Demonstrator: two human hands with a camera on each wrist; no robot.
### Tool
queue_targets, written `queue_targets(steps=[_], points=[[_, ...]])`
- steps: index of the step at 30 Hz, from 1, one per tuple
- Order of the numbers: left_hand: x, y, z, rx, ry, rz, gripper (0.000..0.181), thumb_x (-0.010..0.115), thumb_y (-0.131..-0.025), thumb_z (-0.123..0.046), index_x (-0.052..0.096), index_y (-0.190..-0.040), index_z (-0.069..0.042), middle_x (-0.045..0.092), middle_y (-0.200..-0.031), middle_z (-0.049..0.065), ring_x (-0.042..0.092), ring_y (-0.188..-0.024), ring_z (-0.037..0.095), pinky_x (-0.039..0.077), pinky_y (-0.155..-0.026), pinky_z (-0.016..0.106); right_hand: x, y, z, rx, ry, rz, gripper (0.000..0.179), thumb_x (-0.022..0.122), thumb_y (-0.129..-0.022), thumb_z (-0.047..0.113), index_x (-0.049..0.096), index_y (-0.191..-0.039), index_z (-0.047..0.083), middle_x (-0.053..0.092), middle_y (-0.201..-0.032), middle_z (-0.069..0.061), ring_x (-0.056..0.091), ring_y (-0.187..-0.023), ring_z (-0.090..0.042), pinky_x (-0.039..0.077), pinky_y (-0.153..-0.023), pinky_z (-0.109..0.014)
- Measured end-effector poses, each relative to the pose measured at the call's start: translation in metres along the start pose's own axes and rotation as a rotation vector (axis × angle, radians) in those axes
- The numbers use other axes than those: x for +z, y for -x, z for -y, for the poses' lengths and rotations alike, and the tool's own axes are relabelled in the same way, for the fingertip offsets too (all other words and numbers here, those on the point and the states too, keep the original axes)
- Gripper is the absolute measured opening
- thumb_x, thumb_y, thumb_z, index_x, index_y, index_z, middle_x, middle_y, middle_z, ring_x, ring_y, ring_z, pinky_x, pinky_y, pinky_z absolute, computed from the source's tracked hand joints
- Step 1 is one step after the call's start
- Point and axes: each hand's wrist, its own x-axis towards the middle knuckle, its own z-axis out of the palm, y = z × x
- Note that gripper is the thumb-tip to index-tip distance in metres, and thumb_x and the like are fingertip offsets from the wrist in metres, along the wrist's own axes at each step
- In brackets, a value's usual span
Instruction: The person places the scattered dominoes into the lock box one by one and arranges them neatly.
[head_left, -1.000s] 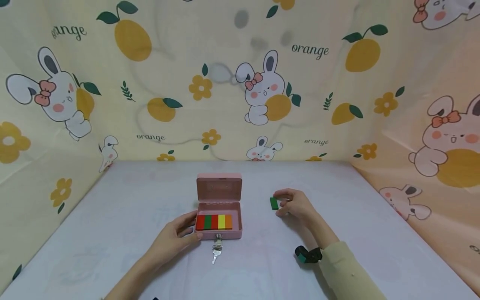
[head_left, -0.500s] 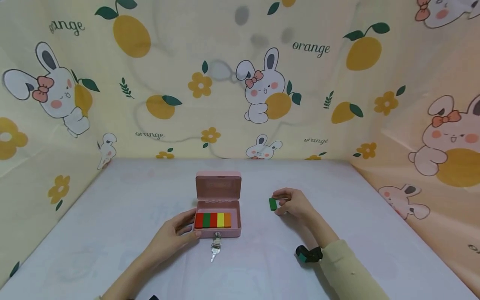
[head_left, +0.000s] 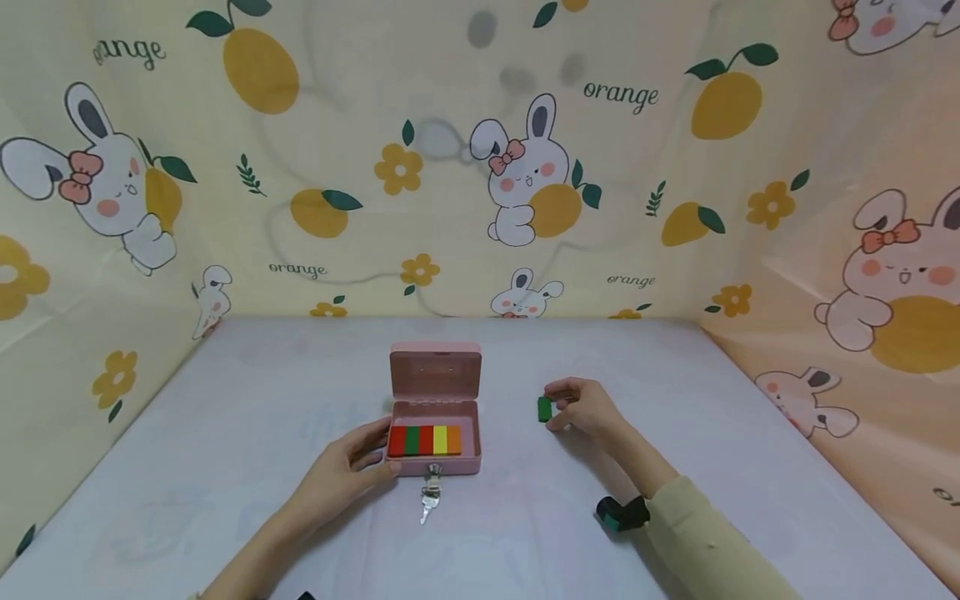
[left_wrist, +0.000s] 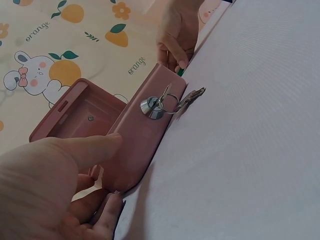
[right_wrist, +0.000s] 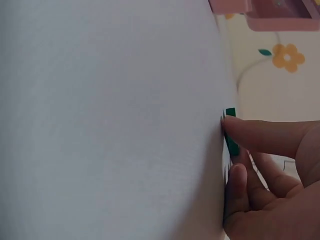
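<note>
A pink metal cash box stands with its lid up. Red, green, yellow and orange blocks lie side by side in it, with some room at the right end. My left hand grips the box's left side, thumb on the front wall and fingers round the side, as the left wrist view shows too. To the right of the box, my right hand pinches a green block between thumb and fingertips, low at the table. In the right wrist view the thumb covers part of that green block.
Keys hang from the lock on the box's front. A white cloth covers the table. Behind and at the sides hangs a printed curtain with rabbits and oranges. A black strap sits at the right wrist.
The head view has shifted slightly. My right fingers have closed in on the green block, which is turned a little more upright. My left hand keeps its hold on the cash box.
</note>
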Motion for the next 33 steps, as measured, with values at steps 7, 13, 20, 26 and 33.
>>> queue_targets(steps=[7, 13, 20, 26, 33], points=[[0.004, -0.001, -0.002, -0.017, 0.005, -0.001, 0.082, 0.080, -0.074, -0.042, 0.043, -0.144, -0.019, 0.049, -0.141, 0.005, 0.052, -0.123, 0.024, 0.048, -0.096, 0.034, -0.003, 0.008, 0.002, -0.024, -0.005, 0.016, 0.056, 0.079, -0.066, -0.010, 0.062, -0.119, 0.001, 0.063, -0.114, -0.010, 0.050, -0.101, -0.027, 0.048, -0.083, -0.028], [0.002, 0.000, 0.000, -0.019, 0.018, 0.001, 0.081, 0.080, -0.075, -0.041, 0.044, -0.144, -0.020, 0.048, -0.141, 0.003, 0.050, -0.125, 0.022, 0.047, -0.097, 0.033, 0.004, 0.018, 0.011, 0.004, -0.058, 0.024, 0.057, 0.079, -0.068, -0.010, 0.062, -0.121, 0.002, 0.063, -0.115, -0.008, 0.051, -0.104, -0.028, 0.050, -0.086, -0.030], [0.001, 0.000, 0.000, -0.014, 0.009, 0.004, 0.082, 0.080, -0.074, -0.043, 0.043, -0.144, -0.020, 0.048, -0.141, 0.005, 0.050, -0.124, 0.022, 0.047, -0.097, 0.032, 0.022, 0.035, 0.021, -0.008, -0.091, 0.028, 0.057, 0.079, -0.065, -0.011, 0.063, -0.118, 0.003, 0.065, -0.108, -0.007, 0.053, -0.101, -0.028, 0.052, -0.076, -0.027], [0.001, 0.002, -0.002, -0.009, 0.011, 0.004, 0.081, 0.080, -0.075, -0.039, 0.043, -0.144, -0.017, 0.048, -0.141, 0.006, 0.051, -0.124, 0.023, 0.047, -0.097, 0.031, 0.035, 0.051, 0.030, -0.023, -0.145, 0.030, 0.055, 0.078, -0.064, -0.013, 0.063, -0.115, 0.001, 0.064, -0.106, -0.008, 0.053, -0.098, -0.029, 0.053, -0.074, -0.027], [0.002, 0.002, -0.003, -0.019, 0.003, -0.002, 0.081, 0.081, -0.075, -0.039, 0.044, -0.144, -0.018, 0.049, -0.140, 0.006, 0.052, -0.123, 0.024, 0.048, -0.096, 0.034, 0.038, 0.062, 0.041, -0.043, -0.228, 0.056, 0.052, 0.077, -0.067, -0.012, 0.063, -0.116, -0.001, 0.065, -0.107, -0.010, 0.053, -0.100, -0.031, 0.055, -0.073, -0.028]])
